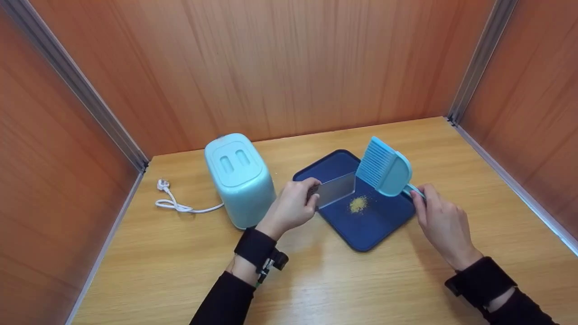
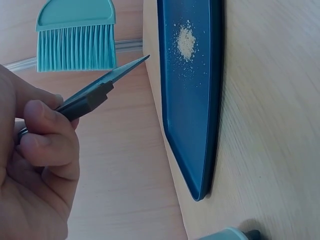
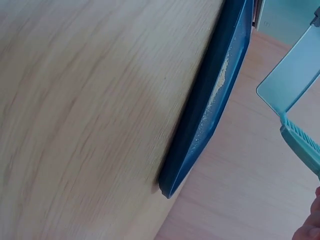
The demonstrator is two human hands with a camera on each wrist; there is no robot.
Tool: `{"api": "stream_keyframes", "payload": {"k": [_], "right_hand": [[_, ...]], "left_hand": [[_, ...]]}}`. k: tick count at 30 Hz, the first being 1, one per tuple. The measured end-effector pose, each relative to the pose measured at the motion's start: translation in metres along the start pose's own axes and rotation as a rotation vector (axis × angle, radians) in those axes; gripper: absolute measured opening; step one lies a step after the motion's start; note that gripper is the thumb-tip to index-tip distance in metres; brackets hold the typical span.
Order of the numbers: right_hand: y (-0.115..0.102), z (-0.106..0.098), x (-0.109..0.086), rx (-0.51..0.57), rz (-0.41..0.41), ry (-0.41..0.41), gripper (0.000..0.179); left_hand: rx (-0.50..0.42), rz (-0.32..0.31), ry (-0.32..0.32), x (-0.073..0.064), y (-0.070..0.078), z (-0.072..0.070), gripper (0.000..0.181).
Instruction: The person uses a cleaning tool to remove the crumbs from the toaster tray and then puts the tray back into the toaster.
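Right now your left hand (image 1: 292, 203) has its fingers (image 2: 47, 145) curled around the dark handle (image 2: 87, 102) of a flat rectangular blade (image 1: 337, 189), and your right hand (image 1: 445, 225) pinches the turquoise brush (image 1: 397, 176) by its handle. Neither grip leaves a visible gap. Both tools are raised over the navy tray (image 1: 361, 234), which lies on the desk (image 1: 158, 271) with a small heap of yellowish crumbs (image 1: 358, 204) on it. The blade's far end sits at the bristles (image 1: 372, 162); whether they actually touch, you cannot tell for certain.

You seem to be at the stage of brushing off the blade above the tray, with the crumbs not yet gathered up. Finishing that would call for a steady blade and short strokes along its face, kept inside the tray's rim so no grains scatter. The turquoise appliance (image 1: 246, 194) stands just beside your left hand, so mind that elbow room.
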State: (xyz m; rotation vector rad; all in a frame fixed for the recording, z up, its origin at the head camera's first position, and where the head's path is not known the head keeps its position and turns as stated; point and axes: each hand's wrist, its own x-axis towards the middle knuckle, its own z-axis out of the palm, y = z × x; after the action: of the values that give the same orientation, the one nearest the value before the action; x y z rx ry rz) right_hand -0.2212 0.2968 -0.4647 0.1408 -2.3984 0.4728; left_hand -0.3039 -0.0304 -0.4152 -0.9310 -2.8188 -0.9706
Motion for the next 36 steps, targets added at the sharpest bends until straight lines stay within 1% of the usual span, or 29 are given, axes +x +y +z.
{"api": "stream_keyframes", "payload": {"k": [2, 8, 14, 25, 29, 32, 36], "right_hand": [[-0.0004, 0.0, -0.0001, 0.0, -0.003, 0.007, 0.013], [-0.0006, 0.0019, -0.0001, 0.011, -0.002, -0.02, 0.014], [0.0012, 0.0022, 0.0002, 0.014, -0.007, -0.016, 0.014], [0.0035, 0.0044, -0.0029, -0.005, -0.025, -0.036, 0.013], [0.0032, 0.006, -0.0058, -0.017, -0.034, -0.044, 0.013], [0.0032, 0.007, -0.0078, -0.027, -0.027, -0.071, 0.014], [0.0028, 0.0066, -0.0094, -0.032, -0.002, -0.125, 0.015]], "left_hand": [[0.009, 0.0, 0.004, 0.0, 0.0003, 0.0002, 0.03], [-0.023, -0.024, -0.012, 0.0009, 0.0026, 0.0004, 0.03], [-0.062, -0.046, -0.022, 0.0014, 0.0039, 0.0, 0.03], [-0.059, -0.017, -0.012, 0.0018, 0.0052, -0.0007, 0.03], [-0.04, 0.009, 0.002, 0.0024, 0.0051, -0.0009, 0.03], [-0.029, 0.022, 0.008, 0.0024, 0.0057, -0.0013, 0.03], [-0.009, 0.02, 0.003, 0.0025, 0.0058, -0.0015, 0.03]]}}
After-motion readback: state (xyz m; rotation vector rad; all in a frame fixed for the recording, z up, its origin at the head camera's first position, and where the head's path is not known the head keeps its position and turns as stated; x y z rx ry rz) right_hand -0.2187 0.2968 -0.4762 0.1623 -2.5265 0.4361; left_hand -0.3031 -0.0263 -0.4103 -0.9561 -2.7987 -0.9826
